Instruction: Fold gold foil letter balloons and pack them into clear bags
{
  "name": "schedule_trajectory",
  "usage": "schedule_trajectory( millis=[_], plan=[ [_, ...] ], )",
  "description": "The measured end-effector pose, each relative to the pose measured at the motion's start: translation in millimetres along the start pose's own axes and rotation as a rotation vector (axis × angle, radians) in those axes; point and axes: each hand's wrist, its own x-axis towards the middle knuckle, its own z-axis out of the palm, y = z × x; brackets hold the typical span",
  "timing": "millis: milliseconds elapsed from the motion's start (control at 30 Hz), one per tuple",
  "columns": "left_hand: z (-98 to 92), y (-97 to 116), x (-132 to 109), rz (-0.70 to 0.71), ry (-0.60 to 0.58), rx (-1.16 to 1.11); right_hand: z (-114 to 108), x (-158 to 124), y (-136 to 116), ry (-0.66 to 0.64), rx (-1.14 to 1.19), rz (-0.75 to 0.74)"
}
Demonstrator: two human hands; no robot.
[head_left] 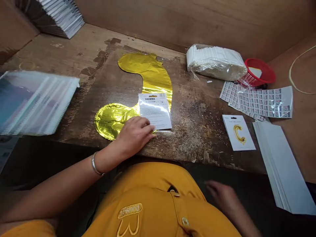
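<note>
A gold foil balloon (156, 77) lies flat on the worn wooden table, its curved shape bending towards the right. Across its lower right part rests a white printed card (155, 113) with a hang hole, in a shiny clear sleeve. My left hand (134, 133) is over the balloon's lower end, its fingers closed at the card's lower left corner. Under the card's bottom edge a thin clear strip shows. My right hand (222, 196) is low, in front of the table edge, and smeared by motion; its fingers cannot be made out.
On the right are a foil balloon package (239, 133), sticker sheets (261, 100), a stack of long white card (283, 164), a red basket (268, 72) and a bag of white pieces (217, 62). Clear plastic sleeves (39, 102) lie left; a stacked bundle (59, 16) stands behind.
</note>
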Motion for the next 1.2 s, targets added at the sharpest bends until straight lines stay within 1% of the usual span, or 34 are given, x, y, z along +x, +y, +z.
schedule_trajectory(
  millis=[33, 67, 100, 133, 167, 200, 267, 300, 367, 400, 467, 567, 600, 667, 767, 833, 900, 967, 1000, 1067, 1100, 1133, 1200],
  plan=[
    [3.3, 1.6, 2.3, -0.006, 0.03, 0.002, -10.7, 14.3, -11.4, 0.022, -0.004, -0.063],
    [6.4, 2.4, 4.1, -0.018, 0.058, -0.005, -20.8, 32.8, -24.9, 0.089, -0.021, -0.134],
    [8.9, 2.6, 5.3, -0.033, 0.079, -0.021, -28.5, 54.8, -39.9, 0.199, -0.034, -0.228],
    [10.8, 2.3, 6.1, -0.046, 0.089, -0.043, -32.7, 79.4, -55.2, 0.255, -0.032, -0.35],
    [11.8, 1.9, 6.6, -0.059, 0.09, -0.068, -32.7, 105.4, -70.0, 0.26, -0.024, -0.496],
    [12.0, 1.4, 6.8, -0.071, 0.086, -0.1, -28.7, 131.2, -83.2, 0.219, -0.018, -0.59],
    [10.8, 0.7, 7.3, -0.091, 0.072, -0.173, -11.9, 176.1, -102.6, 0.078, 0.004, -0.73],
    [9.7, 0.4, 7.7, -0.103, 0.061, -0.213, -1.6, 192.8, -108.7, 0.037, 0.031, -0.764],
    [6.7, -0.5, 9.6, -0.156, 0.026, -0.263, 16.8, 212.3, -115.0, 0.028, 0.099, -0.764],
    [4.9, -1.6, 11.3, -0.207, 0.004, -0.257, 23.4, 216.0, -116.5, 0.05, 0.13, -0.742],
    [0.6, -5.9, 16.1, -0.358, -0.027, -0.185, 30.7, 215.8, -118.5, 0.103, 0.176, -0.68],
    [-7.4, -17.5, 25.7, -0.577, -0.081, -0.108, 32.7, 210.2, -123.0, 0.167, 0.224, -0.582],
    [-9.9, -22.1, 28.9, -0.614, -0.111, -0.129, 32.8, 209.0, -124.9, 0.187, 0.23, -0.55],
    [-13.6, -30.9, 34.8, -0.64, -0.169, -0.224, 33.9, 208.3, -128.4, 0.219, 0.221, -0.504],
    [-14.0, -39.8, 41.3, -0.708, -0.18, -0.373, 36.9, 208.3, -130.5, 0.24, 0.185, -0.476],
    [-12.2, -41.2, 44.6, -0.789, -0.157, -0.446, 38.1, 207.4, -129.3, 0.249, 0.181, -0.464],
    [-10.9, -39.3, 48.0, -0.851, -0.159, -0.539, 38.5, 206.7, -126.8, 0.269, 0.191, -0.452],
    [-11.2, -36.1, 51.9, -0.877, -0.183, -0.626, 38.8, 207.7, -123.9, 0.301, 0.21, -0.437],
    [-11.9, -34.6, 53.8, -0.881, -0.181, -0.635, 39.0, 209.1, -122.6, 0.314, 0.22, -0.432],
    [-13.7, -32.8, 56.7, -0.874, -0.135, -0.593, 39.5, 212.6, -120.7, 0.318, 0.236, -0.426],
    [-14.3, -32.5, 57.4, -0.874, -0.084, -0.593, 39.8, 214.3, -120.3, 0.311, 0.241, -0.421],
    [-14.2, -32.6, 57.8, -0.881, -0.027, -0.63, 40.1, 215.6, -120.2, 0.302, 0.244, -0.415],
    [-11.2, -33.7, 58.2, -0.9, 0.072, -0.8, 40.8, 217.2, -121.1, 0.286, 0.251, -0.399]
  ],
)
